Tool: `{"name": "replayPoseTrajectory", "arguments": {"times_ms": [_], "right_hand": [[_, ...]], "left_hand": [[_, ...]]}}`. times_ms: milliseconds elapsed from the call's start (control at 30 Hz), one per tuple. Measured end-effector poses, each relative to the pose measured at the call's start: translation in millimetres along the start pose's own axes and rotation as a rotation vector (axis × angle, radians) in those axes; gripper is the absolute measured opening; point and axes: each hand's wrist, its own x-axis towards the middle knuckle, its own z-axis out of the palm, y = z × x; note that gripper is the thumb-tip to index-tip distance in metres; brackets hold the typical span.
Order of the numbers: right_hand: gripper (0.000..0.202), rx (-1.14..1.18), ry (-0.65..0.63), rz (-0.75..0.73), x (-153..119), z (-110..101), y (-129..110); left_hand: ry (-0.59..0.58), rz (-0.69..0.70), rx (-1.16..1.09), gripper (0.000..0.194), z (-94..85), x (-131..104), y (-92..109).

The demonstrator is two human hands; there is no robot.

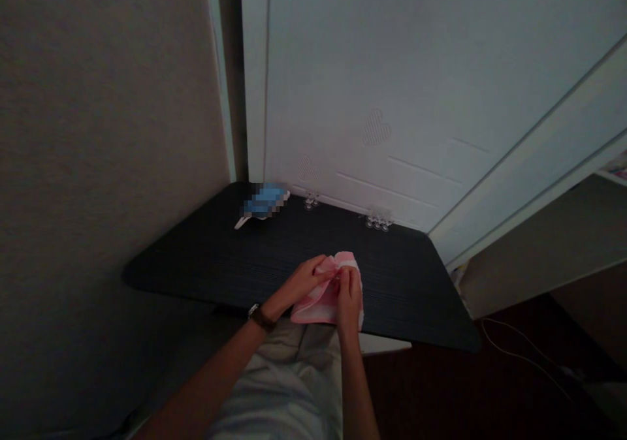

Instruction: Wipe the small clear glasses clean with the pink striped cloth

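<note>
A pink and white piece of cloth lies partly over the front edge of the black table. My left hand grips its upper left part, with the fingers closed on the fabric. From the right, my right hand pinches the cloth near its upper middle, close to the left fingertips. Between the two hands the fabric is bunched, and the fingertips there are partly hidden. A dark band with a watch is on my left wrist.
A blurred-out blue item with a white edge lies at the table's back left. Two clusters of small clear objects stand along the back edge, by a white panel with embossed hearts. A pale cable runs across the floor at right.
</note>
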Motion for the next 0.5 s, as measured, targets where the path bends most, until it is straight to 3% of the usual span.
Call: {"name": "replayPoseTrajectory", "arguments": {"times_ms": [167,400,500], "right_hand": [[0.012,0.034,0.006,-0.072,3.3,2.4,0.1],[0.017,0.080,0.056,-0.060,4.0,2.0,6.9],[0.017,0.091,0.089,-0.052,2.8,1.1,6.8]], "left_hand": [[-0.042,0.037,-0.021,0.022,-7.7,-1.6,-5.8],[0.022,0.037,-0.011,0.032,-10.4,-0.6,-8.7],[0.100,0.032,0.022,0.025,-17.2,-0.1,-12.4]]}}
